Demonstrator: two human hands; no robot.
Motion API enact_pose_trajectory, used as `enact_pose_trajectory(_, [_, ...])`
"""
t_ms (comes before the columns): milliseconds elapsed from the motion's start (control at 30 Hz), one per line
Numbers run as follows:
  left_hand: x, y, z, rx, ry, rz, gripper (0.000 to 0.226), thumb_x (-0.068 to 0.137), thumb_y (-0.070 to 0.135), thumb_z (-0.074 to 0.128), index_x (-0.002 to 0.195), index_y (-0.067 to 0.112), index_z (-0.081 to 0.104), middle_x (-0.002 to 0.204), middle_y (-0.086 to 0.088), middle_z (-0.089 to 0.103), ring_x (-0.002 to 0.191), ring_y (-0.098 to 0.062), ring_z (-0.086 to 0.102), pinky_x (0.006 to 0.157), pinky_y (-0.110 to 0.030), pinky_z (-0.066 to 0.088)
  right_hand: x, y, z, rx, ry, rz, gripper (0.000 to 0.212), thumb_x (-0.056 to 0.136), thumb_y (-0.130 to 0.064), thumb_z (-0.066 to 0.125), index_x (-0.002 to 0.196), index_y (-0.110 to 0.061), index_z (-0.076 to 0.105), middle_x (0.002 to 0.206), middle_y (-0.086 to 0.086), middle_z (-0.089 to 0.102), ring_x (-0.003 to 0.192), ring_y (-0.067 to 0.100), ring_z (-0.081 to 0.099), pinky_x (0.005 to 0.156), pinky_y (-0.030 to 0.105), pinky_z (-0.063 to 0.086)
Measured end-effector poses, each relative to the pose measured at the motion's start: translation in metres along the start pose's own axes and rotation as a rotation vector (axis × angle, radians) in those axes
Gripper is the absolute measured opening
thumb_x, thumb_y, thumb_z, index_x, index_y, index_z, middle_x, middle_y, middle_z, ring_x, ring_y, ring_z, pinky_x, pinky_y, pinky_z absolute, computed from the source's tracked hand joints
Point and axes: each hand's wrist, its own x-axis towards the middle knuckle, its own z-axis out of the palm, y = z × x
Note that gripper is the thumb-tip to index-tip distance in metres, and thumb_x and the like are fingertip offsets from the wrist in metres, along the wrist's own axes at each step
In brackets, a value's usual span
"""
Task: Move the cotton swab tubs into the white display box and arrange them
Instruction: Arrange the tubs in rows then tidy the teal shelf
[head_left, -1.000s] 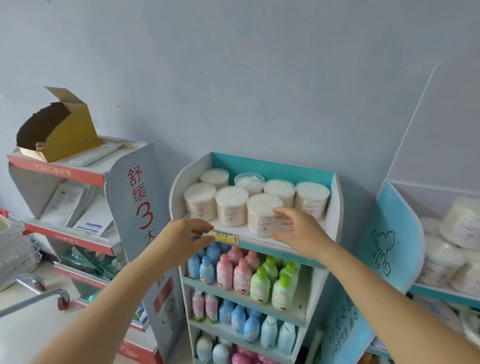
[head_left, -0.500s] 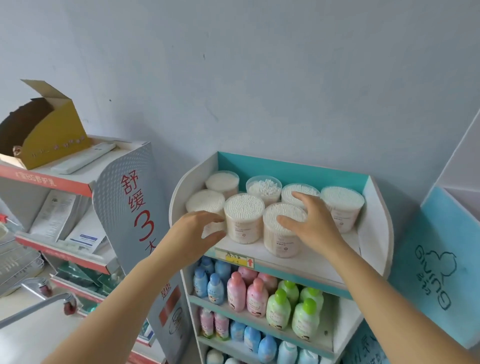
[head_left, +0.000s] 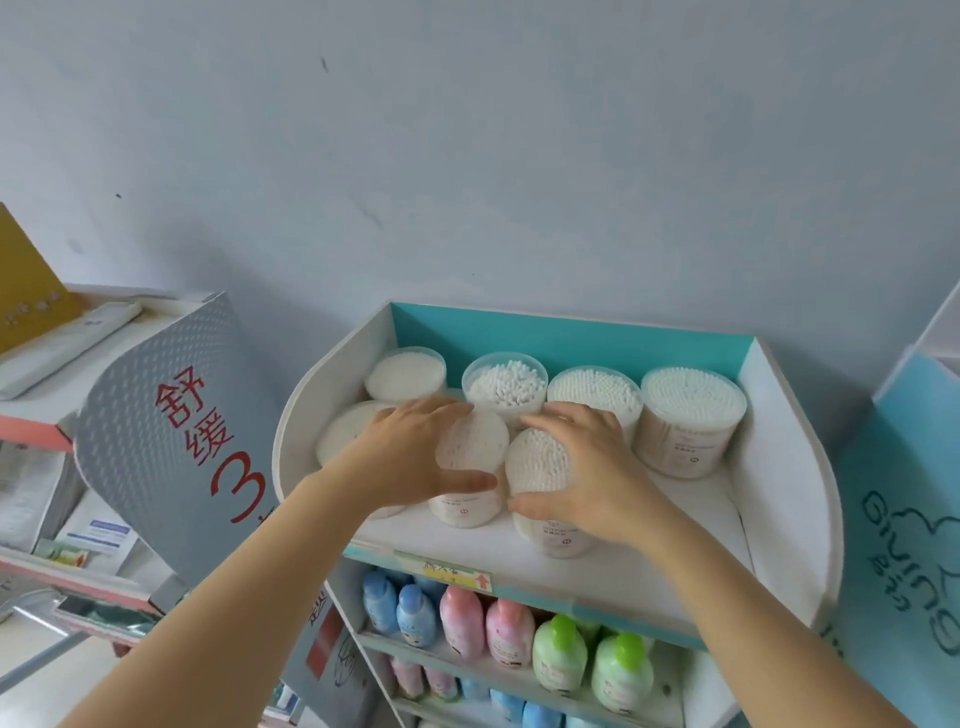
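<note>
Two hands, left hand (head_left: 415, 452) and right hand (head_left: 589, 467), grip front tubs (head_left: 470, 447) near sign (head_left: 156, 447) "舒缓 3".

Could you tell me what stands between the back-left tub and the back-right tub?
In the head view, two tubs: a coarse-swab tub and a fine-swab tub, side by side.
</note>
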Motion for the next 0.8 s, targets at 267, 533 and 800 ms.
enact_pose_trajectory(267, [0.0,-0.001,-0.017,-0.003,-0.025,0.059,0.096,0.058,0.07,0.069,0.14,0.039,0.029,0.142,0.012,0.043,0.125,-0.015,0.045,0.097,-0.032,0.037,-0.012,-0.004,0.002,0.082,0.033,0.102,0.083,0.068,-0.038,0.077,0.141,-0.034,0.037,0.144,-0.01,0.026,0.135,0.013,0.018,0.107,0.027,0.021])
enact_pose_trajectory(533, [-0.004,0.0,-0.021,-0.014,-0.068,0.253,0.096,0.061,0.07,0.068,0.141,0.033,0.03,0.142,0.007,0.045,0.126,-0.016,0.043,0.097,-0.03,0.037,-0.023,-0.026,-0.023,-0.268,-0.189,0.321,0.093,0.075,-0.048,0.069,0.15,-0.027,0.018,0.152,-0.006,0.019,0.139,0.023,0.012,0.111,0.039,0.022])
enact_pose_trajectory(800, [-0.003,0.002,-0.011,-0.066,-0.051,0.383,0.096,0.057,0.071,0.069,0.139,0.03,0.037,0.138,0.003,0.05,0.125,-0.019,0.045,0.099,-0.031,0.037,-0.019,-0.029,-0.035,-0.251,-0.28,0.442,0.09,0.071,-0.052,0.074,0.146,-0.03,0.03,0.142,0.002,0.024,0.135,0.02,0.026,0.113,0.035,0.027])
